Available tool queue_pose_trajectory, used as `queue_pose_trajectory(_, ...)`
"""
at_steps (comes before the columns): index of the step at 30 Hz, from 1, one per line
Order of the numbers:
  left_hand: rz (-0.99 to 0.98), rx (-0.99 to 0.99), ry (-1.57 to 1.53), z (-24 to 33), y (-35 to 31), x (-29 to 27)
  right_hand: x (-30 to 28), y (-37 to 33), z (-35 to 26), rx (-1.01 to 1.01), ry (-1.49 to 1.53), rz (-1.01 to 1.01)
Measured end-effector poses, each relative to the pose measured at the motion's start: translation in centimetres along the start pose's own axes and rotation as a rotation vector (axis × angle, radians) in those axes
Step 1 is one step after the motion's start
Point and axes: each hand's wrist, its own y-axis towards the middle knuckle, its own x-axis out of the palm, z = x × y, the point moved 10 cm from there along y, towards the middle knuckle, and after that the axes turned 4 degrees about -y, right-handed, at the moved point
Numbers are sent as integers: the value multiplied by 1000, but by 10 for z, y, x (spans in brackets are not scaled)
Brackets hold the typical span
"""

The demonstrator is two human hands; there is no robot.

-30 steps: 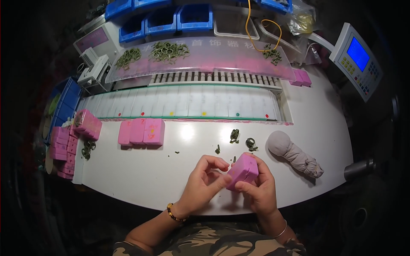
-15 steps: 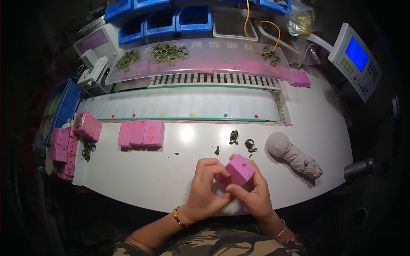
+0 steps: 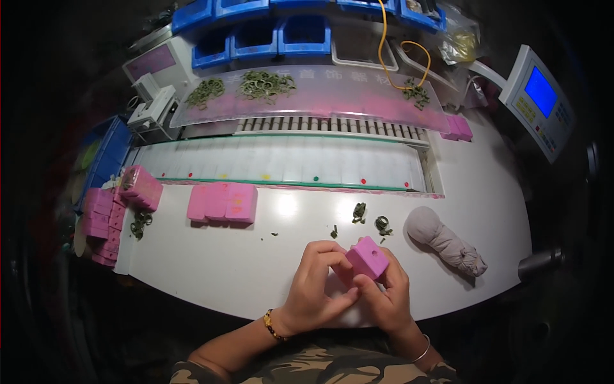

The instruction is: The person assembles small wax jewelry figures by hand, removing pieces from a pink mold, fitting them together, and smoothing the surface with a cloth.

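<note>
Both my hands hold a pink rubber mould block [image 3: 369, 258] with a round hole in its upward end, just above the table's front part. Fingertips of my left hand [image 3: 314, 281] press its left side, thumb stretched below it. My right hand [image 3: 390, 296] wraps its right side, thumb across the near face. The block's underside and some fingertips are hidden. Beyond the hands lie small dark green wax-like pieces [image 3: 359, 213] and a green ring [image 3: 382, 224]. A tied grey cloth bundle [image 3: 448, 243] rests to the right.
Pink blocks stand in a row [image 3: 222, 202] and in stacks [image 3: 105, 221] at left. Behind runs a white slatted conveyor [image 3: 281, 160] with coloured dots. Green rings lie on a translucent shelf [image 3: 313, 96] below blue bins [image 3: 304, 35]. A control panel [image 3: 538, 96] stands at right.
The conveyor slats have moved left, and another red dot shows at its right end. The block has turned slightly in my hands, its hole showing more plainly. The whole view has shifted a little.
</note>
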Motion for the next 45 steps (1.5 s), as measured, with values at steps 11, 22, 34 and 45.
queue_pose_trajectory(11,343,-311,504,-156,68,-199,13,-13,34,299,242,-156)
queue_pose_trajectory(22,309,-475,833,-204,92,-272,13,-13,41,325,244,-162)
queue_pose_trajectory(34,-498,-250,814,-125,51,-159,14,-14,48,360,295,-163)
queue_pose_trajectory(45,-233,-194,-59,-43,16,-32,-3,-9,8,79,109,77)
